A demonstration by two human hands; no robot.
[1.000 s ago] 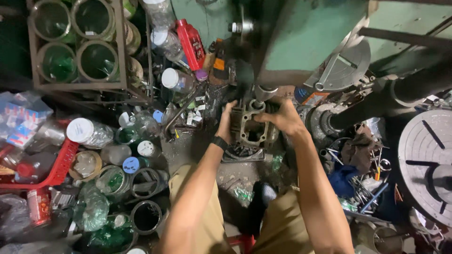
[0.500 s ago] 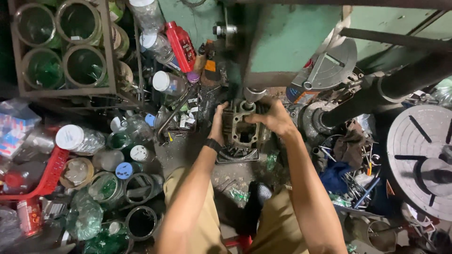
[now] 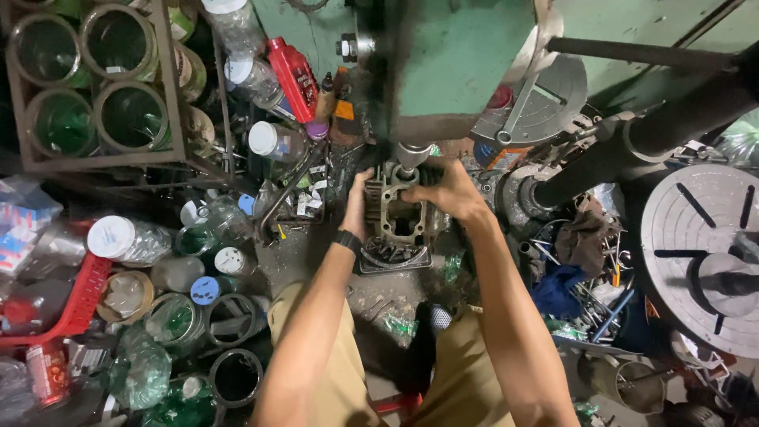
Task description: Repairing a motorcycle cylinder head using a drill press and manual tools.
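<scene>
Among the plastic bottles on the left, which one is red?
The flat red bottle with a red cap, leaning near the green machine; the others, like the white-capped bottle, are clear.

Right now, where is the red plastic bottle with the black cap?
In the head view, the red plastic bottle leans at the upper left of the big green machine, behind the clear white-capped bottle and right of the metal rack of jars.

single head-worn view, looking steeply down, fairly close over a cluttered, perhaps floor-level workspace
</scene>
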